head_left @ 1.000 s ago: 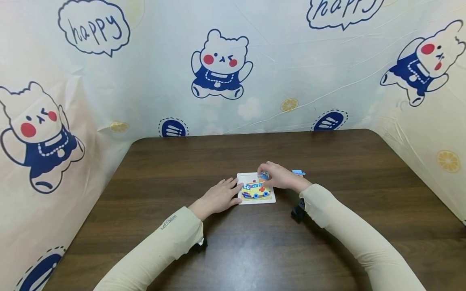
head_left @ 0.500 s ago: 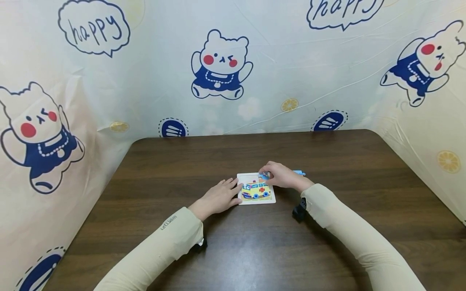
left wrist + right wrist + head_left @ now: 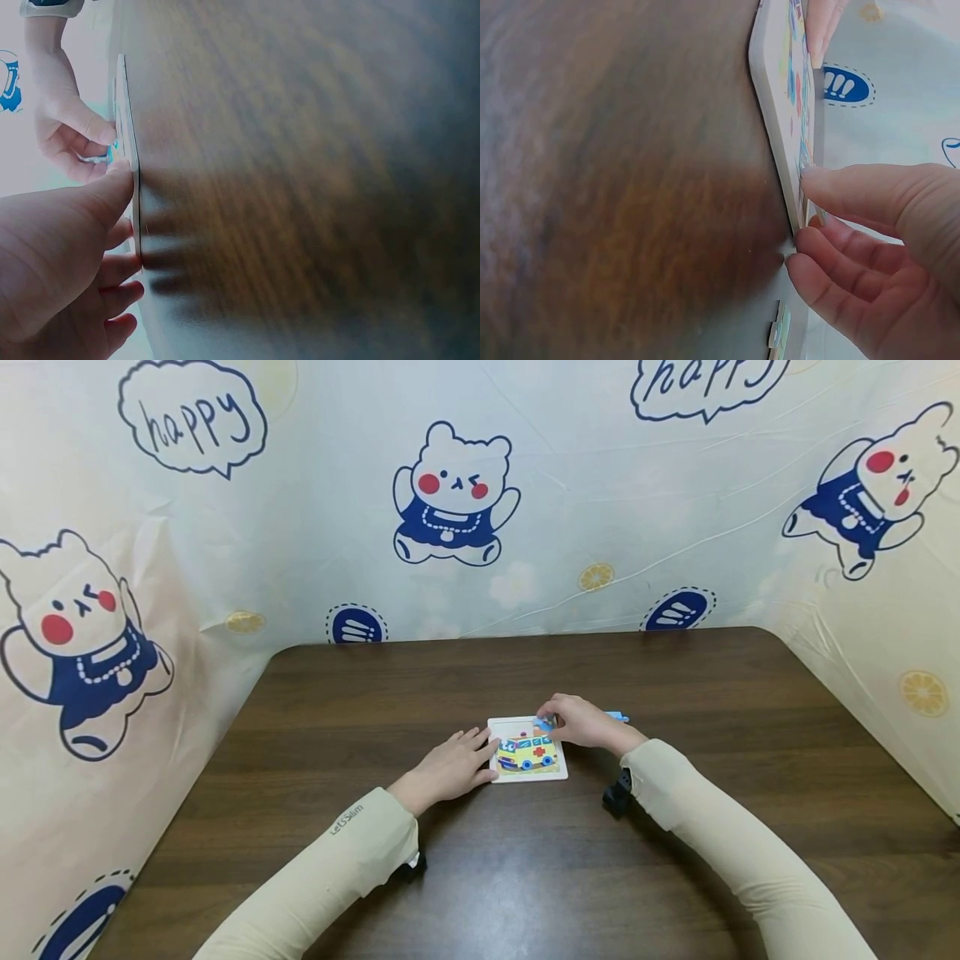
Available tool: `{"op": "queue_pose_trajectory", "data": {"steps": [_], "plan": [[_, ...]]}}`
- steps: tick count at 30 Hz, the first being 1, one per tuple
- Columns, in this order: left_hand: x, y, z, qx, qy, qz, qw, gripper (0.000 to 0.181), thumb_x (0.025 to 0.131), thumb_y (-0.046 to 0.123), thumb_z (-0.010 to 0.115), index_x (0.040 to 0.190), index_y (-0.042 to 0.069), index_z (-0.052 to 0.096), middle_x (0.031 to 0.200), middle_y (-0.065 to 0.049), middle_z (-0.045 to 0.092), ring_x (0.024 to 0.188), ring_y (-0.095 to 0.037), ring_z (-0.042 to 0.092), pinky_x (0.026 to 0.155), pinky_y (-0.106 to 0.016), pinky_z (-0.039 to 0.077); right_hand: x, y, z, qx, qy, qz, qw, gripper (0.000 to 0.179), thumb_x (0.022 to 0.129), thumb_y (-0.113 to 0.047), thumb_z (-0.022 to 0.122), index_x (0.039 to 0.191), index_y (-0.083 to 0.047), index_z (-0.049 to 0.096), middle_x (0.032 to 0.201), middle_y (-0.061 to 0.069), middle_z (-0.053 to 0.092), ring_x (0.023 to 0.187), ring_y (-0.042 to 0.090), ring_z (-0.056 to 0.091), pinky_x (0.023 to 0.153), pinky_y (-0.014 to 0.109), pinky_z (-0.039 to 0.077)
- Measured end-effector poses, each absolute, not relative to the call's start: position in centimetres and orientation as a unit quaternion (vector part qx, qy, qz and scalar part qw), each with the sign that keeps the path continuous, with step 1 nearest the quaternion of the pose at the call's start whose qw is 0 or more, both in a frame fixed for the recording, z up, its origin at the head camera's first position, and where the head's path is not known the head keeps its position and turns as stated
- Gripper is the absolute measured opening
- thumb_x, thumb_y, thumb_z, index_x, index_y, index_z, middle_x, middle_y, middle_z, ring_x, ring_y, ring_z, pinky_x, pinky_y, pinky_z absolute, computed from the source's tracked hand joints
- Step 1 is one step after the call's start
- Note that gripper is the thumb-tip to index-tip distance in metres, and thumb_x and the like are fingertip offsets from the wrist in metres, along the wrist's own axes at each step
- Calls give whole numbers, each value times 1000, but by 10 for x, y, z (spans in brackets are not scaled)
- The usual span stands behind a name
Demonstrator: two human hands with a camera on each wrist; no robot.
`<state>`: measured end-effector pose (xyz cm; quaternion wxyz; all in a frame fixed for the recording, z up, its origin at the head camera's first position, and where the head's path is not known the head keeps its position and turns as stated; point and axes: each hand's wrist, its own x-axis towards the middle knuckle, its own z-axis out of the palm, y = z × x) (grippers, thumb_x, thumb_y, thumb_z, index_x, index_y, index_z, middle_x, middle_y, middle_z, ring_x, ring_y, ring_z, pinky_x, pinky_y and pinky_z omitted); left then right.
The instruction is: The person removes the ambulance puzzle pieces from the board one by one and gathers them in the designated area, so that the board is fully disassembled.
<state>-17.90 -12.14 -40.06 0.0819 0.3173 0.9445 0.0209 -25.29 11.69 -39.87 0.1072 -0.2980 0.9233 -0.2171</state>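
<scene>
Puzzle board between spread left hand and right hand with apparently pinched piece.

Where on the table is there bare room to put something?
Bare table: between the two sleeves, nearer than the puzzle tray; also between the tray and far edge. Crowded: the tray, with the left hand on its left side and the right hand pinching a puzzle piece at its far right corner; a loose blue piece lies beyond that wrist.

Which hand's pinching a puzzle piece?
The right hand, holding a piece at the far right corner of the board; the left hand only touches its left edge.
</scene>
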Motion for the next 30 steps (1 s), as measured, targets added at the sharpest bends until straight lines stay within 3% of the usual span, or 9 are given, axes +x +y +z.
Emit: {"op": "queue_pose_trajectory", "data": {"steps": [30], "plan": [[-180, -122, -403, 318, 945, 20, 77, 58, 94, 39, 49, 140, 5, 38, 144, -16, 32, 132, -30, 28, 106, -42, 22, -253, 134, -388, -303, 921, -237, 68, 27, 82, -11, 71, 107, -2, 65, 96, 7, 57, 75, 18, 50, 65, 28, 46]]}}
